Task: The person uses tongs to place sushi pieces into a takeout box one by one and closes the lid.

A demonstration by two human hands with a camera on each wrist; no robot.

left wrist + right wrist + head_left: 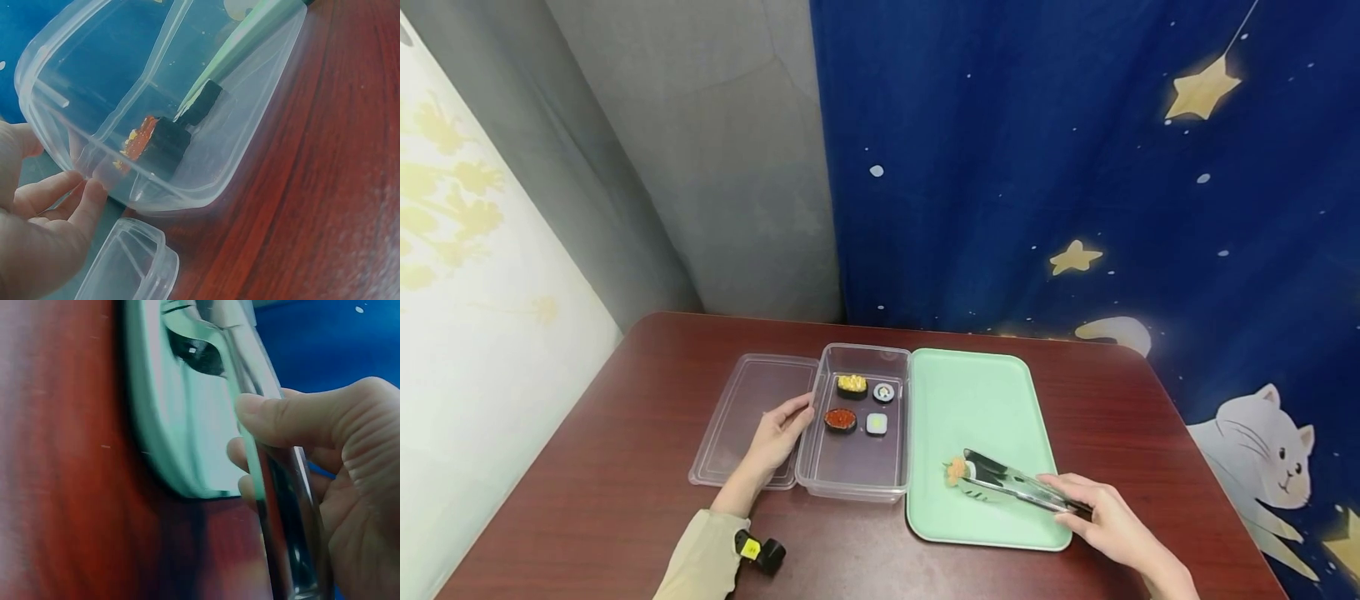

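Our right hand grips tongs, long axis slanting, tips pointing left at sushi; our left hand pinches the box. The label is illegible.

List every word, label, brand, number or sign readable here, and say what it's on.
No text can be read in any view.
Yellow label on the black device at the left sleeve: marks too small and blurred to read.
Container, lid, tray, tongs: no lettering visible.
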